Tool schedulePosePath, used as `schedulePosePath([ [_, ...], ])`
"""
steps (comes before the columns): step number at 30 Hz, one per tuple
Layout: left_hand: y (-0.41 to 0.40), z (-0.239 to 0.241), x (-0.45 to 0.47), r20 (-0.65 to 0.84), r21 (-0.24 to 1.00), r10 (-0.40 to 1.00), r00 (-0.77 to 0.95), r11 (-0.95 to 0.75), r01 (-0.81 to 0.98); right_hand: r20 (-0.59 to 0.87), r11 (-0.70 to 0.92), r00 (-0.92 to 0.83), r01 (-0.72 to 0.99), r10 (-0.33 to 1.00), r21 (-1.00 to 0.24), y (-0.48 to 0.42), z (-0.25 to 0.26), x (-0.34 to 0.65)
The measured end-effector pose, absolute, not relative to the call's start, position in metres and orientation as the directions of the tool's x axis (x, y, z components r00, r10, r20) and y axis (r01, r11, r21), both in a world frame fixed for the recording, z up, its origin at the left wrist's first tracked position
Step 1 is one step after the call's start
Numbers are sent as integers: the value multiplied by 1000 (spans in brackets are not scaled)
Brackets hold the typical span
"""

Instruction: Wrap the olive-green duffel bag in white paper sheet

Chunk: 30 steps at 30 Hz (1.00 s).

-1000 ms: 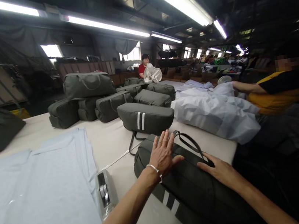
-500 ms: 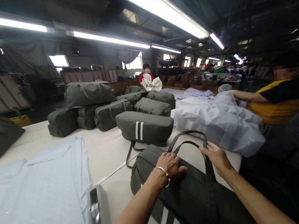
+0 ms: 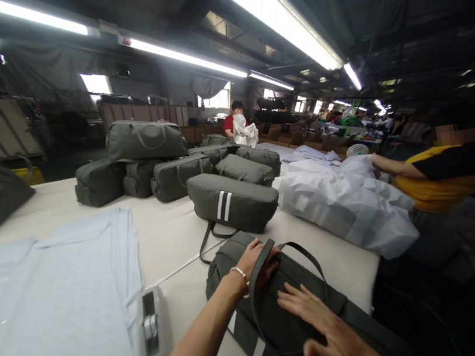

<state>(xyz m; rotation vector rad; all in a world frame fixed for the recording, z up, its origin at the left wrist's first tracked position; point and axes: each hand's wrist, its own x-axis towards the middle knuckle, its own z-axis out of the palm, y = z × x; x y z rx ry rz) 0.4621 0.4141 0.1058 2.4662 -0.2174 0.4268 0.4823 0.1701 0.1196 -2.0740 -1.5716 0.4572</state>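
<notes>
A dark olive duffel bag [image 3: 280, 325] with two white stripes lies on the white table [image 3: 170, 234] right in front of me. My left hand [image 3: 256, 264], a bracelet on its wrist, curls over the far end of the bag, and one of the bag's straps [image 3: 258, 278] loops across it. My right hand [image 3: 323, 328] lies flat on top of the bag with the fingers stretched out. The second strap [image 3: 306, 257] arches just beyond it.
A similar striped bag [image 3: 234, 201] sits just beyond, with a stack of more olive bags [image 3: 147, 167] farther back. Pale blue cloth [image 3: 53, 310] covers the table's left, a tape dispenser [image 3: 152, 328] beside it. White plastic sheets [image 3: 342, 204] lie right, where a person in yellow [image 3: 449, 172] reaches. Another person [image 3: 233, 121] stands far off.
My right hand let go of the raised straps and came down flat on the bag, nearer to me. The straps dropped, one now across my left hand.
</notes>
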Motion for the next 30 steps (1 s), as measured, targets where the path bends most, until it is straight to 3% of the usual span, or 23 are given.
schedulePosePath([
  [3, 426, 114, 437, 392, 607, 103, 914, -776, -173, 24, -301, 419, 692, 908, -656, 170, 128, 481],
  [6, 423, 122, 408, 461, 654, 287, 840, -750, -103, 42, -307, 408, 747, 912, -589, 173, 130, 473],
  [8, 409, 118, 393, 503, 597, 235, 832, -790, -137, 46, -312, 403, 770, 914, -557, 176, 127, 467],
  [12, 379, 83, 385, 469, 269, -55, 882, -942, -202, 120, -311, 457, 752, 881, -581, 178, 120, 473],
  [14, 373, 65, 387, 461, 154, -88, 883, -972, -177, 213, -397, 581, 737, 785, -546, 177, 119, 492],
  [16, 373, 55, 388, 470, 101, -88, 878, -983, -152, 272, -583, 716, 688, 643, -433, 176, 120, 521],
  [18, 376, 52, 388, 493, 76, -98, 864, -985, -155, 179, -765, 827, 562, 533, -316, 175, 120, 552],
  [21, 381, 49, 383, 543, 57, -99, 834, -986, -154, -118, -878, 892, 393, 436, -275, 174, 116, 591],
  [23, 383, 43, 377, 603, 104, -5, 797, -991, -85, -234, -887, 877, 343, 420, -309, 172, 109, 606],
  [26, 382, 27, 366, 657, 345, 323, 681, -932, 109, -364, -900, 853, 240, 374, -364, 165, 95, 618],
  [28, 380, 18, 360, 602, 507, 505, 619, -840, 192, -454, -907, 828, 144, 329, -395, 158, 86, 623],
  [30, 376, 11, 355, 528, 608, 598, 603, -762, 224, -539, -910, 794, 45, 283, -412, 152, 78, 629],
])
